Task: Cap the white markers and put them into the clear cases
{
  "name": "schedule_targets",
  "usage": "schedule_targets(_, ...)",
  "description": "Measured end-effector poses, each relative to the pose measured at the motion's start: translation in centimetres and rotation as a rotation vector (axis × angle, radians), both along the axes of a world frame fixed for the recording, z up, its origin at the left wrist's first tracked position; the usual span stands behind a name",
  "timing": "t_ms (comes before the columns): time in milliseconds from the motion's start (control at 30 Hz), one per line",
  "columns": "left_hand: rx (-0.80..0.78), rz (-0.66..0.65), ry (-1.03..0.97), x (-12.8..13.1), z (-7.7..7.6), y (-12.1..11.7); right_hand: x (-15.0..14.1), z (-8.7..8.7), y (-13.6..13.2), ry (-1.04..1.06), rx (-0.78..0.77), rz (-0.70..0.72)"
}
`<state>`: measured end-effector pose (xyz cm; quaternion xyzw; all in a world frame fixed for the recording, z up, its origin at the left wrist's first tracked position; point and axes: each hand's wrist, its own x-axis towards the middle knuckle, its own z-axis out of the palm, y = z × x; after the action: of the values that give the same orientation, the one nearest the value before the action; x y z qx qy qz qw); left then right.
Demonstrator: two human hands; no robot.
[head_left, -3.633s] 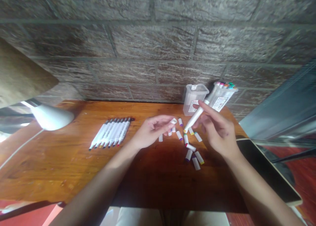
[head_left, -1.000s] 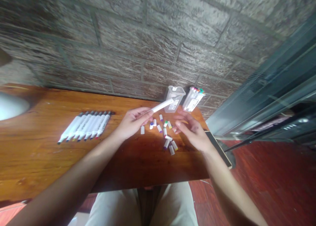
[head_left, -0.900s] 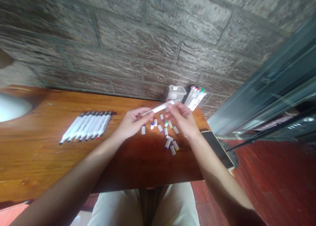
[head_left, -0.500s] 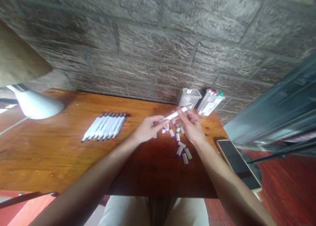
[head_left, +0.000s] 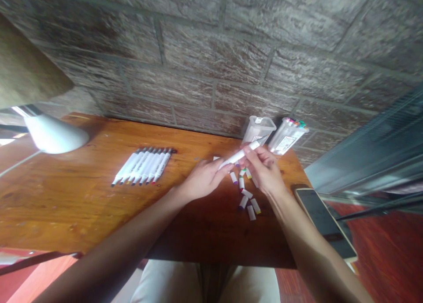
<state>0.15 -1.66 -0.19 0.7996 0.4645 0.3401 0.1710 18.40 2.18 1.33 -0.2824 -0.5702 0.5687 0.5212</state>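
Observation:
A white marker (head_left: 240, 155) is held slantwise above the table, its grey tip pointing up and right. My left hand (head_left: 205, 177) is closed on the lower end, thumb along the barrel. Near the upper end, my right hand (head_left: 262, 165) pinches it between thumb and fingers. Beneath and between the hands lie several loose white marker caps (head_left: 254, 205) with coloured ends, some partly hidden by my fingers. To the left, several white markers (head_left: 142, 166) lie side by side in a slanted row, uncapped coloured tips toward me.
Against the brick wall (head_left: 185, 82) stand a clear plastic container (head_left: 261, 125) and another container (head_left: 287, 137) with coloured markers. A phone (head_left: 325, 223) lies along the right edge of the wooden table (head_left: 82, 206). A lamp (head_left: 54, 133) stands at the far left.
Both hands have shifted slightly right with the marker. My left hand's fingers have changed position at its lower end. The view has moved a little; the row of markers is unchanged.

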Motion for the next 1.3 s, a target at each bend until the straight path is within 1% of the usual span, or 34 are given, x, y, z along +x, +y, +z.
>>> schedule_targets(100, 0.009, -0.028, -0.069, 0.2, 0.1, -0.2, -0.2, 0.1, -0.2, 0.011, -0.001, 0.016)
schedule_targets(200, -0.036, -0.050, -0.144, 0.5, 0.0, -0.1, -0.4, 0.0, -0.2, 0.011, -0.018, 0.026)
schedule_targets(333, -0.124, -0.029, -0.187, 0.4, -0.1, 0.6, -0.5, -0.4, 0.2, -0.019, -0.029, -0.050)
schedule_targets(433, -0.125, -0.026, -0.194, 0.0, 0.1, 0.8, -0.4, -0.5, 0.4, -0.061, -0.010, -0.063)
schedule_targets(567, -0.116, -0.072, -0.252, -0.4, 0.4, 0.7, 0.0, -0.2, 0.4, -0.127, -0.017, -0.035)
schedule_targets(667, -0.120, -0.046, -0.359, -0.7, 0.2, 1.0, 1.1, 0.5, 0.7, -0.233, 0.005, -0.021)
schedule_targets(733, -0.140, 0.000, -0.506, -0.9, 0.0, 1.6, 2.3, 0.8, 1.4, -0.350, 0.051, -0.050)
schedule_targets(800, -0.194, 0.038, -0.682, -1.1, -0.1, 2.2, 3.9, 0.8, 2.4, -0.526, 0.136, -0.109)
schedule_targets(867, -0.255, 0.063, -0.838, -1.3, 0.0, 2.7, 5.1, 0.4, 3.2, -0.742, 0.223, -0.168)
schedule_targets(933, -0.312, 0.076, -0.969, -1.5, 0.2, 2.9, 5.5, -0.2, 3.7, -0.875, 0.262, -0.204)
schedule_targets(1000, -0.355, 0.084, -1.063, -1.8, 0.4, 3.1, 4.7, -1.1, 3.7, -0.927, 0.321, -0.220)
schedule_targets(1033, -0.370, 0.091, -1.088, -1.9, 0.4, 3.1, 4.0, -1.5, 3.7, -0.943, 0.376, -0.225)
schedule_targets(1100, -0.389, 0.121, -1.091, -2.4, 0.4, 3.2, 2.1, -2.3, 3.6, -0.997, 0.534, -0.250)
schedule_targets(1133, -0.395, 0.139, -1.081, -2.6, 0.4, 3.3, 1.2, -2.6, 3.6, -1.030, 0.606, -0.233)
schedule_targets(1200, -0.403, 0.175, -1.060, -3.0, 0.4, 3.4, -0.5, -3.1, 3.9, -1.070, 0.696, -0.153)
schedule_targets(1300, -0.419, 0.198, -1.044, -3.4, 0.3, 3.6, -1.9, -3.3, 4.6, -1.101, 0.724, -0.059)
